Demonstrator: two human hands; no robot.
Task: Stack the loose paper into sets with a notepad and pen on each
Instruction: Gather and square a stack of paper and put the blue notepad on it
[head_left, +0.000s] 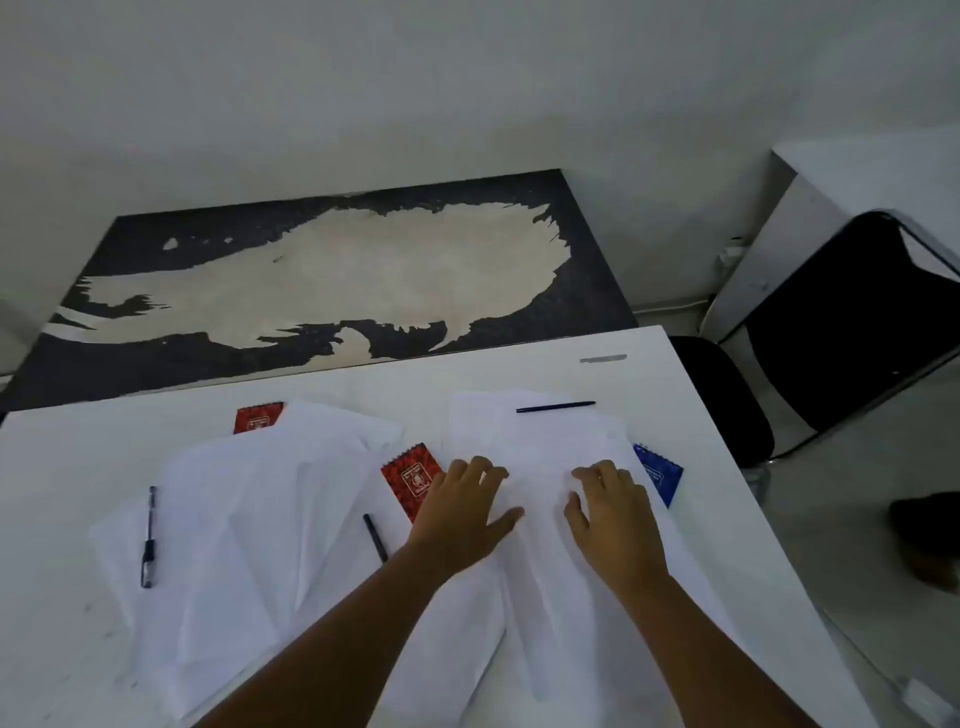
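hands: I see my left hand (462, 512) and right hand (613, 514) lying flat on the right paper pile (550, 519), fingers relaxed, gripping nothing, thumbs turned toward each other.
right pile: loose overlapping sheets, long axis running from the near edge of the white table (62, 467) toward its far edge; right margin sits close to the table's right edge.
left pile (239, 519): fanned, skewed sheets left of my left hand, reaching almost to the near edge.
room: bare tabletop left of the left pile and along the far edge behind both piles.
pens, 3: clip pen (149, 535) on the left pile, axis near-to-far; short dark pen (375, 537) between the piles, tilted, partly under my left forearm; far pen (555, 407) on the right pile's far end, axis left-right.
notepads, 3: red notepad (408, 480) touching my left hand, spiral at far end; blue notepad (658, 474) just right of my right hand, half under paper; far red notepad (258, 417) behind the left pile.
beyond table: worn dark board (587, 291) against the far edge; black chair (852, 322) off the right edge.
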